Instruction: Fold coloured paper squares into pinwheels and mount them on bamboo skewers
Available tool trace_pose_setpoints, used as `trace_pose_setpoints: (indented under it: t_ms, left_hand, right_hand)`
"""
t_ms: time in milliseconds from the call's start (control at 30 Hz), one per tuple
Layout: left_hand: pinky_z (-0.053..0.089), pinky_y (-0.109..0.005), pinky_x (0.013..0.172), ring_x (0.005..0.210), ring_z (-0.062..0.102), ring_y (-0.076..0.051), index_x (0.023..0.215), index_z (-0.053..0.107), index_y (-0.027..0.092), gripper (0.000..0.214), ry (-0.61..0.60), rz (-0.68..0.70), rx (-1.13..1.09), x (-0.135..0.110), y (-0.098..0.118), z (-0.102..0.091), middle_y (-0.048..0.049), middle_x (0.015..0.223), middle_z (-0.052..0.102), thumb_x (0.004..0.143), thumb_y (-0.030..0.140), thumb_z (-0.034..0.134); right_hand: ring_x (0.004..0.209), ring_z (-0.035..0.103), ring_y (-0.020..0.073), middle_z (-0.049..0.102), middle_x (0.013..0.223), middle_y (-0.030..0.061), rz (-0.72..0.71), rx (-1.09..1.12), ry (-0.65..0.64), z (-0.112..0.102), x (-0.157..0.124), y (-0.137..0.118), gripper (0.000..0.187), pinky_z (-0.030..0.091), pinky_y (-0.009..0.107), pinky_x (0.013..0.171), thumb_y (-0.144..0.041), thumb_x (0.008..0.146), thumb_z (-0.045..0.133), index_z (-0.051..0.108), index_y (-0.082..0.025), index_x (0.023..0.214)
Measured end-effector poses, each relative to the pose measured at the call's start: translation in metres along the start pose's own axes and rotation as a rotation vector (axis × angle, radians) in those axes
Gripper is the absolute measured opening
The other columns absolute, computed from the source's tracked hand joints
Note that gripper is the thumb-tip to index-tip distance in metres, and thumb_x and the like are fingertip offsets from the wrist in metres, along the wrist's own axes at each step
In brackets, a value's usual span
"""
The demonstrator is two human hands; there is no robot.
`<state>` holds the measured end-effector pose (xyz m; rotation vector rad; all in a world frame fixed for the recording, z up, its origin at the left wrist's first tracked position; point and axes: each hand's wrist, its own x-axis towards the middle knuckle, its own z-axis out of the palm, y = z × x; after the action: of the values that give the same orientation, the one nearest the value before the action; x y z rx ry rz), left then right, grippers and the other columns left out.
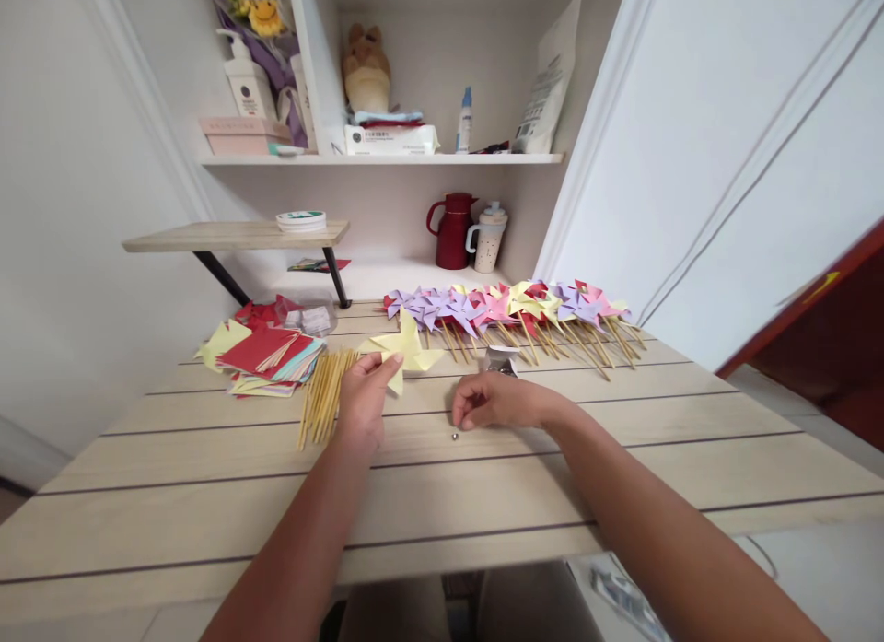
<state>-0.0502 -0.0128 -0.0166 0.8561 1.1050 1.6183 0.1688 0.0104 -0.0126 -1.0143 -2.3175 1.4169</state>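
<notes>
1. So the left hand (363,393) has a pale yellow, star-shaped paper pinwheel (412,349) pinched at one edge, thumb on top, just above the wood-look plank counter (414,518). I'll place everything else from that pinwheel.
2. The right hand (494,404) is apart from the left, to the pinwheel's right and a bit closer to the person, fingers curled. Can't tell if there's anything in them.
3. Biggest risk imo: the tiny, shiny silver metal piece (454,437), right of the pinwheel and nearer the person. It's loose right by those fingertips, so a clumsy brush could send it skidding.
4. The paper looks thin, so squeezing too hard could crease or tear a blade.
5. Containers: a small, pale, open box (501,353) sits right of the pinwheel, just behind the right hand. Something dark and glinting is inside, too small to make out. A careless wrist bump might spill it.
6. Left of the pinwheel and farther back, a clear plastic container (319,321) holds whitish bits, too blurry to identify.
7. Well behind the pinwheel: a dark red, glossy jug (457,232) with a handle. Contents hidden.
</notes>
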Motion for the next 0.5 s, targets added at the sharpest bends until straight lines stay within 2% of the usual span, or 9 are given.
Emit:
trace_pose_setpoints:
  t_ms: [67,233,500]
  left_hand:
    - [0.044,-0.027,0.071,0.072,0.062,-0.015,0.078,0.074,0.015,0.034,-0.002,0.004,0.009,0.0000,0.0004,0.0000,-0.0055,0.080,0.074,0.055,0.035,0.088]
    - [0.045,-0.027,0.071,0.071,0.062,-0.015,0.074,0.073,0.015,0.031,0.009,0.000,-0.011,-0.0005,0.0009,0.0007,-0.0040,0.076,0.073,0.054,0.035,0.088]
    - [0.046,-0.028,0.073,0.073,0.064,-0.016,0.075,0.074,0.015,0.031,-0.004,0.001,-0.014,-0.0006,-0.0001,-0.0002,-0.0044,0.078,0.073,0.055,0.034,0.088]
  right_hand:
    - [0.067,0.052,0.0126,0.062,0.072,-0.0013,-0.001,-0.015,-0.022,0.0000,-0.0009,-0.0004,0.009,0.040,0.023,0.063,-0.021,0.071,0.073,0.071,-0.018,0.079]
    - [0.068,0.049,0.0124,0.060,0.071,-0.0023,-0.005,-0.137,0.040,0.0053,0.0020,-0.0058,0.012,0.038,0.023,0.063,-0.019,0.066,0.079,0.070,-0.019,0.075]
    - [0.068,0.049,0.0126,0.061,0.074,-0.0014,-0.023,-0.156,0.044,0.0082,0.0035,-0.0083,0.009,0.039,0.023,0.063,-0.017,0.067,0.077,0.072,-0.019,0.074]
